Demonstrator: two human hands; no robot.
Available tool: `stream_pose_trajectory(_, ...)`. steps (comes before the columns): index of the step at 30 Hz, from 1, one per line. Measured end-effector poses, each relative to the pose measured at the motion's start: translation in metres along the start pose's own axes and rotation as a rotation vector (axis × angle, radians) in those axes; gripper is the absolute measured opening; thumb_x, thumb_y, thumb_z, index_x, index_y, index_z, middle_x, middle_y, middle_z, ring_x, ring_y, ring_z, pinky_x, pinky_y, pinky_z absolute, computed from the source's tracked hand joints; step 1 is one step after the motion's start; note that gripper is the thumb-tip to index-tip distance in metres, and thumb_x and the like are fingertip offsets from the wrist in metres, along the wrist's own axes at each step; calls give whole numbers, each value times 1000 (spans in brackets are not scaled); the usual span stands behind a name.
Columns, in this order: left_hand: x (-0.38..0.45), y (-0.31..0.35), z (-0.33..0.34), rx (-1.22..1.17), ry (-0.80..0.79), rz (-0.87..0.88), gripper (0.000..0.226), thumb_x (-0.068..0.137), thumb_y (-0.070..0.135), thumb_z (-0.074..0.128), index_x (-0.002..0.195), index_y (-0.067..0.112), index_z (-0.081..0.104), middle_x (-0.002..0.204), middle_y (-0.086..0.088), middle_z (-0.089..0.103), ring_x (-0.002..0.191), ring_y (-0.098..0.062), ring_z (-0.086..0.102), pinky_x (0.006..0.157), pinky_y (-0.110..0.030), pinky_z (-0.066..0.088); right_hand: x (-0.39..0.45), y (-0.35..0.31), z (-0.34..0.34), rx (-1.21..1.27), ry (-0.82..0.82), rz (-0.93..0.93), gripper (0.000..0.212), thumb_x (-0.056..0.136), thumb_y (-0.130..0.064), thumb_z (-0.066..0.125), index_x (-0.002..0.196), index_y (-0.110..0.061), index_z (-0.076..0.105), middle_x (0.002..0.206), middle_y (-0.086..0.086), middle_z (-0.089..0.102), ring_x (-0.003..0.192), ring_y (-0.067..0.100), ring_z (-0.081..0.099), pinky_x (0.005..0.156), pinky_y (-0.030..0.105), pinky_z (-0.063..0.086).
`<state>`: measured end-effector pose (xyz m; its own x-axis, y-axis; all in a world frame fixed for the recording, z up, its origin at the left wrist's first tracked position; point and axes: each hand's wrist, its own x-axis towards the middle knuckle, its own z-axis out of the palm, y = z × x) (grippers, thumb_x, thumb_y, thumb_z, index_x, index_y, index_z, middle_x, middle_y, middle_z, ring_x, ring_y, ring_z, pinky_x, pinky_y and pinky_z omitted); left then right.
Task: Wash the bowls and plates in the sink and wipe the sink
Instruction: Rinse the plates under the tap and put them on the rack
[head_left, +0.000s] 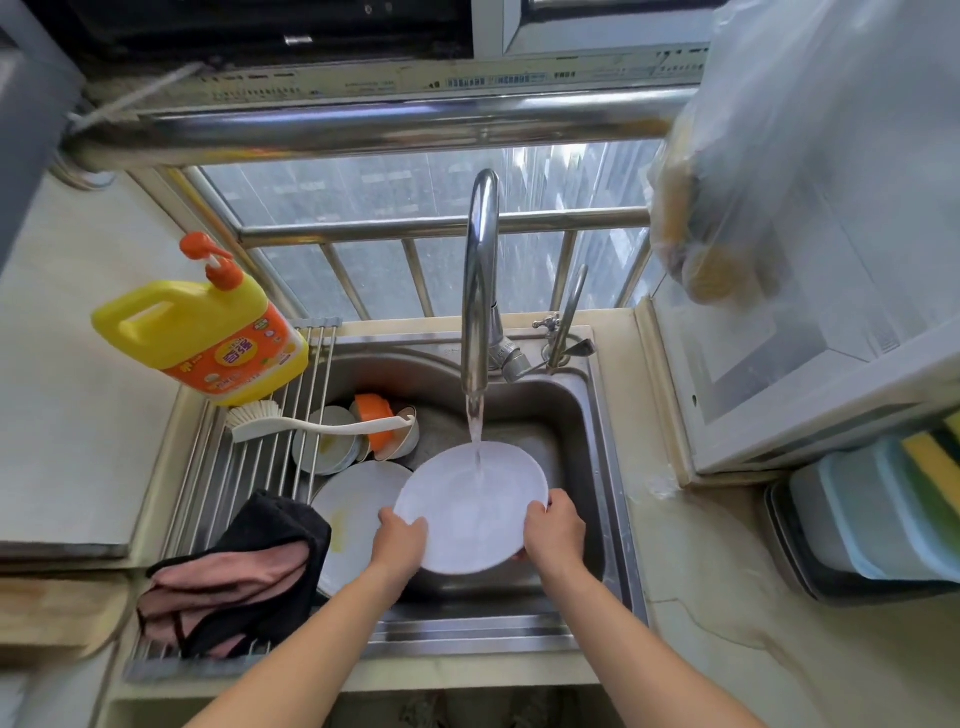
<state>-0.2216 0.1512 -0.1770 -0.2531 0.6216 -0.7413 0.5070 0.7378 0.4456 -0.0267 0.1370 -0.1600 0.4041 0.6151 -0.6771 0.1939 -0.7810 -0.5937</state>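
I hold a white plate (470, 506) over the steel sink (592, 415), under water running from the tall faucet (480, 280). My left hand (399, 538) grips its left rim and my right hand (553, 527) grips its right rim. A second white plate (349, 512) with yellowish smears lies in the sink to the left, partly under the held one. Behind it sit a grey-white bowl (327, 439) and an orange-and-white bowl (382, 423) on their sides.
A roll-up drying rack (208, 493) covers the sink's left part, carrying a yellow detergent bottle (208, 343), a white dish brush (291, 423) and a black-and-pink cloth (239, 571). Stacked containers (872, 519) stand at right; a plastic bag (753, 182) hangs above.
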Motion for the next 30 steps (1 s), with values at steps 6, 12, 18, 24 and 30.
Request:
stream_pose_trajectory(6, -23, 21, 16, -82, -288, 147, 38, 102, 50, 43, 122, 25, 63, 127, -6, 64, 114, -21, 61, 99, -42, 50, -19, -11, 16, -305, 141, -388, 6, 89, -26, 56, 91, -20, 53, 85, 6, 66, 75, 28, 62, 59, 37, 49)
stream_pose_trajectory(12, -31, 57, 19, -636, -318, -45, 44, 103, 49, 45, 112, 12, 66, 101, -11, 73, 84, -22, 69, 66, -35, 56, -45, 9, 34, -675, 172, -724, 21, 82, -21, 75, 99, -25, 62, 82, 0, 61, 61, 30, 65, 47, 37, 43)
stream_pose_trajectory(18, -33, 50, 11, -586, -224, -12, 28, 101, 4, 39, 123, 2, 56, 107, -20, 69, 93, -33, 71, 73, -45, 63, -42, 39, 28, -675, 86, -983, 36, 87, -28, 56, 121, -19, 63, 114, -2, 62, 101, 20, 62, 83, 35, 58)
stream_pose_trajectory(24, -44, 33, -1, -560, -356, 75, 28, 103, 5, 42, 119, 5, 64, 105, -18, 76, 93, -29, 74, 78, -43, 61, -33, 26, 23, -681, -225, -849, 57, 103, -48, 10, 160, -43, 12, 168, -18, -4, 154, 6, -16, 125, 35, -1)
stream_pose_trajectory(30, -52, 23, 3, -636, -322, 23, 24, 101, 1, 42, 112, -4, 62, 91, -17, 76, 80, -31, 73, 70, -43, 61, -5, -1, 22, -665, -364, -472, 49, 109, -46, 16, 157, -50, 16, 169, -10, 10, 156, 21, 5, 122, 55, 5)
